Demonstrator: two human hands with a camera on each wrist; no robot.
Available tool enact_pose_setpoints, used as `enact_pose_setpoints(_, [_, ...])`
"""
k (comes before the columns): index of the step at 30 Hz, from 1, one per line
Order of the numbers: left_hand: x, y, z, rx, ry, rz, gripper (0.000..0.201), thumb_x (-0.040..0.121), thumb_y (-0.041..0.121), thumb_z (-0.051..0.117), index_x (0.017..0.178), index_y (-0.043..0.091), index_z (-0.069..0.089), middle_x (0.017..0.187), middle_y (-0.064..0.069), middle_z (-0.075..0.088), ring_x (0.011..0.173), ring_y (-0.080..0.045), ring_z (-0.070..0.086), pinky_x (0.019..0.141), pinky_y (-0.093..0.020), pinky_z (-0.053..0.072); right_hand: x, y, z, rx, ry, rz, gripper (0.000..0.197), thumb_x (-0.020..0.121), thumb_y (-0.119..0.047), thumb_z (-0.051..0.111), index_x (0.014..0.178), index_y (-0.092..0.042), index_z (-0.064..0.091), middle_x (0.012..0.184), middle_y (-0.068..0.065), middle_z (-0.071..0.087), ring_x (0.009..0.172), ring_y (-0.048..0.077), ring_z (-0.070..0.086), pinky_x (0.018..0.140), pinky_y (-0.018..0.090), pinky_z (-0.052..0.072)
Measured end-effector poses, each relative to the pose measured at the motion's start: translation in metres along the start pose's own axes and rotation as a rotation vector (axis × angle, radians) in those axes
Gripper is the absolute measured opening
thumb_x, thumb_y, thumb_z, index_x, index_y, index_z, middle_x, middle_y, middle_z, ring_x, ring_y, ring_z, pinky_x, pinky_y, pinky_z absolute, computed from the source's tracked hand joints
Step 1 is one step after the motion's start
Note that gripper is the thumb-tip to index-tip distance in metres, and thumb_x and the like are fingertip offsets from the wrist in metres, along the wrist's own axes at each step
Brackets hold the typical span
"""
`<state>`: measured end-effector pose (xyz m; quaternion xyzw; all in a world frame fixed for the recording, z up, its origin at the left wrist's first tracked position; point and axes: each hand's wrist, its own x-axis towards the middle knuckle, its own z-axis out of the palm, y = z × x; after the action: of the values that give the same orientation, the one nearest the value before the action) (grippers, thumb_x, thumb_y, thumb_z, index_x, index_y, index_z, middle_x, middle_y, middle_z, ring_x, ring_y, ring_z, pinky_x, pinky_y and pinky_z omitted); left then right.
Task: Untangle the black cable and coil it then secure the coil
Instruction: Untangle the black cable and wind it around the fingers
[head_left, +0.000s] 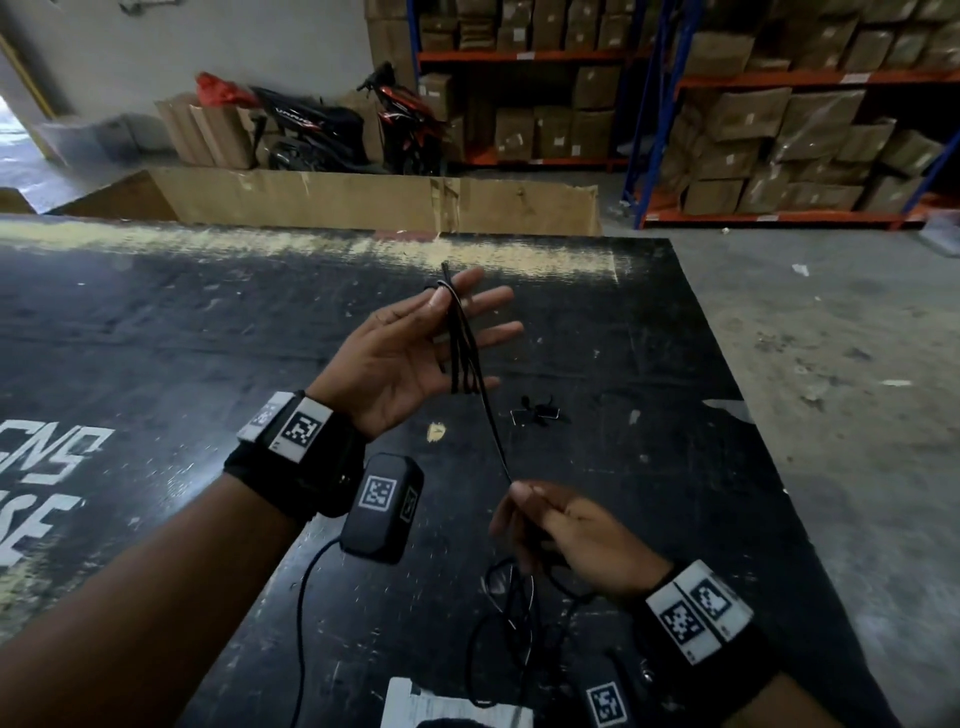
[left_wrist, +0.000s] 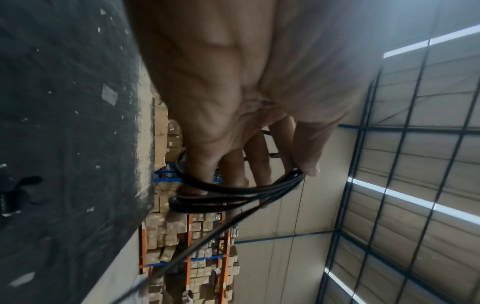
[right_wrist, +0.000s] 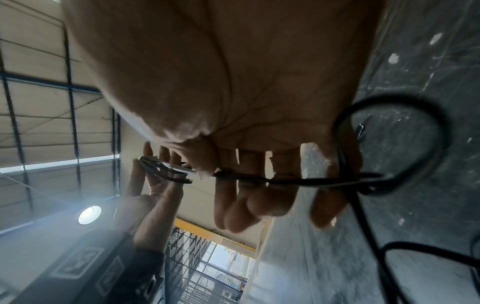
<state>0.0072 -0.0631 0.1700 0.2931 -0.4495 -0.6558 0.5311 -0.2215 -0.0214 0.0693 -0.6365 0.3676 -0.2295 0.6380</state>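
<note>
The left hand (head_left: 405, 353) is spread wide, palm up, and seems to serve as a former. Turns of the black cable (head_left: 493, 431) run across it from the thumb, which pins them, to the little finger. A taut strand slants down to the right hand (head_left: 576, 535), which pinches it, probably to feed the next turn. Uncoiled slack loops below that hand, over the black tabletop (head_left: 208, 338).

The left hand (head_left: 410, 343) is raised palm-up over the black tabletop (head_left: 208, 338). Its fingers are spread, and several loops of the black cable (head_left: 460, 358) hang across the palm, pinned at the top by the thumb. One strand runs straight to the right hand (head_left: 566, 535), which pinches it above a loose tangle lying on the tabletop.
</note>
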Motion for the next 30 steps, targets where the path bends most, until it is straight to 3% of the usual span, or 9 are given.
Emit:
enact_pose_setpoints(6, [0.003, 0.024, 0.009, -0.182, -0.158, 0.025, 0.037, 0.104, 0.028, 0.039, 0.132, 0.02, 0.061, 0.149, -0.015, 0.056, 0.145, -0.045, 0.043, 0.106, -0.081, 0.031, 0.02, 0.005, -0.005, -0.029, -0.024, -0.041, 0.046, 0.106, -0.036, 0.038, 0.081, -0.007, 0.064, 0.056, 0.003, 0.059, 0.049, 0.015, 0.055, 0.048, 0.021, 0.042])
enact_pose_setpoints(9, [-0.001, 0.029, 0.015, -0.172, -0.29, -0.044, 0.036, 0.103, 0.026, 0.044, 0.135, 0.015, 0.057, 0.147, -0.018, 0.056, 0.144, -0.049, 0.042, 0.107, -0.083, 0.025, 0.033, 0.0, -0.017, -0.081, 0.086, -0.104, 0.044, 0.103, -0.034, 0.043, 0.074, -0.008, 0.062, 0.045, -0.004, 0.054, 0.039, 0.008, 0.046, 0.045, 0.024, 0.037])
enact_pose_setpoints(15, [-0.023, 0.013, 0.02, -0.057, -0.449, -0.264, 0.038, 0.1, 0.019, 0.061, 0.136, 0.005, 0.06, 0.148, -0.028, 0.054, 0.14, -0.059, 0.041, 0.107, -0.085, 0.02, 0.044, -0.031, -0.056, -0.226, 0.3, -0.203, 0.035, 0.103, -0.022, 0.053, 0.073, -0.009, 0.065, 0.046, 0.002, 0.051, 0.04, 0.014, 0.046, 0.047, 0.029, 0.039])
enact_pose_setpoints(17, [-0.031, 0.0, 0.02, 0.087, -0.43, -0.329, 0.04, 0.102, 0.015, 0.057, 0.135, -0.006, 0.059, 0.148, -0.031, 0.052, 0.136, -0.059, 0.046, 0.108, -0.082, 0.023, 0.042, -0.047, -0.063, -0.259, 0.296, -0.219, 0.034, 0.1, -0.024, 0.059, 0.068, -0.013, 0.065, 0.044, -0.003, 0.052, 0.04, 0.013, 0.046, 0.045, 0.028, 0.039])
enact_pose_setpoints(19, [-0.037, -0.013, 0.021, 0.309, -0.388, -0.38, 0.044, 0.102, 0.012, 0.054, 0.126, -0.024, 0.054, 0.142, -0.026, 0.061, 0.129, -0.046, 0.06, 0.101, -0.059, 0.048, 0.037, -0.066, -0.066, -0.342, 0.277, -0.225, 0.033, 0.095, -0.026, 0.067, 0.067, -0.008, 0.07, 0.048, -0.006, 0.061, 0.041, 0.005, 0.047, 0.045, 0.021, 0.04])
enact_pose_setpoints(21, [-0.04, -0.023, 0.021, 0.468, -0.354, -0.432, 0.035, 0.102, 0.01, 0.056, 0.101, -0.025, 0.063, 0.135, -0.024, 0.067, 0.124, -0.031, 0.068, 0.085, -0.037, 0.05, 0.034, -0.082, -0.065, -0.471, 0.247, -0.235, 0.032, 0.09, -0.03, 0.073, 0.071, -0.005, 0.074, 0.053, -0.006, 0.064, 0.043, -0.002, 0.049, 0.048, 0.015, 0.039])
enact_pose_setpoints(24, [-0.037, -0.029, 0.018, 0.569, -0.282, -0.403, 0.03, 0.1, 0.029, 0.065, 0.081, 0.011, 0.08, 0.1, -0.023, 0.068, 0.102, -0.04, 0.061, 0.079, -0.047, 0.03, 0.029, -0.095, -0.059, -0.598, 0.242, -0.227, 0.029, 0.087, -0.036, 0.076, 0.07, -0.012, 0.076, 0.053, -0.007, 0.065, 0.045, -0.002, 0.052, 0.052, 0.02, 0.042])
enact_pose_setpoints(27, [-0.031, -0.026, 0.014, 0.575, -0.156, -0.347, 0.037, 0.096, 0.037, 0.068, 0.11, 0.004, 0.078, 0.085, -0.02, 0.052, 0.071, -0.03, 0.036, 0.068, -0.045, 0.024, 0.023, -0.102, -0.051, -0.584, 0.254, -0.222, 0.018, 0.09, -0.027, 0.072, 0.079, -0.015, 0.078, 0.052, -0.01, 0.065, 0.044, -0.002, 0.056, 0.052, 0.02, 0.042])
enact_pose_setpoints(30, [-0.028, -0.025, 0.011, 0.573, -0.065, -0.264, 0.035, 0.096, 0.036, 0.065, 0.114, 0.009, 0.078, 0.095, -0.02, 0.056, 0.077, -0.03, 0.042, 0.069, -0.048, 0.021, 0.014, -0.104, -0.042, -0.482, 0.237, -0.236, 0.013, 0.093, -0.015, 0.065, 0.098, -0.014, 0.077, 0.058, -0.003, 0.068, 0.047, 0.002, 0.059, 0.052, 0.021, 0.047])
